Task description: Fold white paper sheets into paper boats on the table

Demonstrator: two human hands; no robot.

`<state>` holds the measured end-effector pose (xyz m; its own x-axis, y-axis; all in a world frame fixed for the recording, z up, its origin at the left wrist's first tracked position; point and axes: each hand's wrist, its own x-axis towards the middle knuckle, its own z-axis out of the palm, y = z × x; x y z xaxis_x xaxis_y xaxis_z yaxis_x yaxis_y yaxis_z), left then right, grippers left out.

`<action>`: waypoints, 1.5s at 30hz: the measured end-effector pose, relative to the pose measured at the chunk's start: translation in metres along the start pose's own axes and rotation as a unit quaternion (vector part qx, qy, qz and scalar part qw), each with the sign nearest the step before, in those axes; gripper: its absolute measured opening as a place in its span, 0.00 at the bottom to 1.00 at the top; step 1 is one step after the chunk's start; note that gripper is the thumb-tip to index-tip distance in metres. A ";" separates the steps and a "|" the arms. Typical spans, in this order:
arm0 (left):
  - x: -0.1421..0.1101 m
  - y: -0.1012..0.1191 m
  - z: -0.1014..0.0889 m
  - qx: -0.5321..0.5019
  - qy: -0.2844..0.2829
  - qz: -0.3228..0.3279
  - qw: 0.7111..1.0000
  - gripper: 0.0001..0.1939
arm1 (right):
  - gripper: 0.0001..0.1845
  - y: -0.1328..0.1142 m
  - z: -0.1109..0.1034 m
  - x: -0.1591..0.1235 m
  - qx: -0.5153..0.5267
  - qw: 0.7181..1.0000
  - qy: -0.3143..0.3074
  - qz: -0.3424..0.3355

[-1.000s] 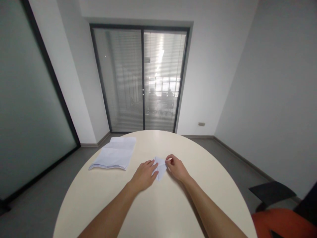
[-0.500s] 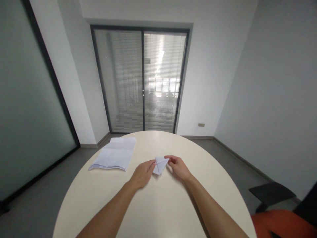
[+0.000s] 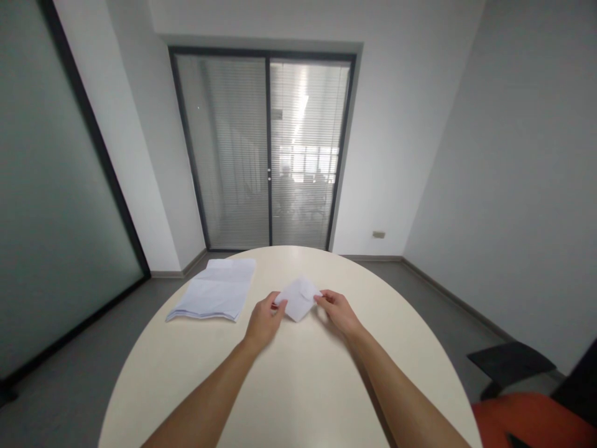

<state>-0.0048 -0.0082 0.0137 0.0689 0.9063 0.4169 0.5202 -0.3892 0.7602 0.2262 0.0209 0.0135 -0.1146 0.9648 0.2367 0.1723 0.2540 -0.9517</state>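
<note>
A small folded sheet of white paper (image 3: 298,298), roughly diamond-shaped, is held between my two hands over the middle of the table. My left hand (image 3: 263,320) pinches its left corner between thumb and fingers. At the opposite corner, the thumb and fingers of my right hand (image 3: 339,311) are closed on the paper. Whether its lower tip touches the tabletop I cannot tell.
On the left of the round cream table (image 3: 289,386) lies a stack of white paper (image 3: 217,288) with creases. An orange and black chair (image 3: 527,420) stands at the lower right. Beyond the table is a glass door with blinds (image 3: 224,155).
The folded paper has been turned or opened out: its face with crossing folds now shows as a wider, flatter diamond. My left hand has shifted slightly and grips its left corner.
</note>
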 end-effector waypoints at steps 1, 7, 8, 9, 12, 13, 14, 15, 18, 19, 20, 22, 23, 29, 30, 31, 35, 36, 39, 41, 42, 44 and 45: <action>0.001 -0.002 0.001 -0.014 0.005 -0.005 1.000 0.14 | 0.22 -0.001 0.000 -0.001 0.004 1.000 -0.004 0.004; 0.005 -0.008 0.005 -0.014 0.018 -0.034 0.999 0.11 | 0.17 0.005 -0.001 0.000 0.005 0.999 -0.029 0.028; 0.004 -0.008 0.005 -0.007 0.012 -0.037 0.999 0.10 | 0.17 0.007 -0.001 0.001 -0.004 0.999 -0.032 0.031; 0.004 -0.008 0.005 0.000 0.004 -0.038 0.999 0.10 | 0.16 0.010 -0.001 0.001 -0.014 0.999 -0.034 0.034; 0.003 -0.007 0.004 0.023 -0.016 -0.041 0.999 0.11 | 0.17 0.012 -0.003 0.001 -0.047 0.997 -0.040 0.045; 0.003 -0.007 0.004 0.026 -0.021 -0.041 0.999 0.11 | 0.18 0.011 -0.003 0.000 -0.053 0.996 -0.050 0.048; 0.002 -0.006 0.003 0.026 -0.025 -0.037 0.999 0.11 | 0.19 0.010 -0.003 -0.001 -0.056 0.995 -0.063 0.050; 0.002 -0.006 0.003 0.022 -0.029 -0.032 0.999 0.11 | 0.20 0.008 -0.003 -0.002 -0.056 0.994 -0.080 0.049; 0.002 -0.004 0.002 0.002 -0.035 -0.018 0.999 0.12 | 0.22 0.004 -0.004 -0.004 -0.057 0.992 -0.110 0.036; 0.002 -0.004 0.002 -0.004 -0.034 -0.016 0.999 0.13 | 0.22 0.004 -0.004 -0.004 -0.059 0.991 -0.111 0.033; 0.002 -0.004 0.002 -0.008 -0.033 -0.013 0.999 0.13 | 0.23 0.004 -0.004 -0.004 -0.062 0.991 -0.111 0.032; 0.002 -0.004 0.002 -0.013 -0.028 -0.009 0.999 0.13 | 0.23 0.005 -0.004 -0.003 -0.067 0.991 -0.109 0.031; 0.002 -0.005 0.002 -0.013 -0.026 -0.009 1.000 0.14 | 0.23 0.006 -0.004 -0.003 -0.068 0.992 -0.106 0.031; 0.003 -0.008 0.004 -0.019 -0.041 -0.018 0.999 0.14 | 0.23 0.005 -0.007 -0.004 -0.064 0.986 -0.149 0.027; 0.003 -0.008 0.004 -0.025 -0.044 -0.016 0.999 0.14 | 0.23 0.006 -0.008 -0.004 -0.068 0.985 -0.156 0.023; 0.002 -0.008 0.004 -0.031 -0.047 -0.013 0.998 0.14 | 0.23 0.006 -0.008 -0.004 -0.071 0.985 -0.157 0.019; 0.002 -0.008 0.005 -0.038 -0.046 -0.006 0.998 0.13 | 0.20 0.013 -0.006 -0.001 -0.088 0.987 -0.131 -0.003; 0.003 -0.009 0.005 -0.034 -0.043 -0.007 0.998 0.12 | 0.19 0.016 -0.006 0.000 -0.090 0.988 -0.124 -0.007; 0.003 -0.012 0.005 -0.006 -0.036 -0.015 0.999 0.11 | 0.16 0.023 -0.006 0.002 -0.101 0.989 -0.105 -0.018; 0.004 -0.015 0.005 0.021 -0.037 -0.018 0.999 0.10 | 0.15 0.026 -0.008 0.003 -0.118 0.988 -0.093 -0.026; 0.004 -0.016 0.005 0.032 -0.040 -0.016 0.999 0.09 | 0.14 0.026 -0.008 0.003 -0.128 0.988 -0.087 -0.030; 0.004 -0.018 0.005 0.050 -0.045 -0.013 0.998 0.08 | 0.14 0.026 -0.010 0.002 -0.148 0.985 -0.076 -0.037; 0.004 -0.018 0.005 0.056 -0.049 -0.009 0.997 0.09 | 0.14 0.026 -0.010 0.001 -0.157 0.984 -0.072 -0.040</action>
<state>-0.0095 0.0038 -0.0011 0.1383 0.9272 0.3480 0.6133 -0.3561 0.7050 0.2407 0.0295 -0.0089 -0.2734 0.9270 0.2567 0.4484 0.3589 -0.8186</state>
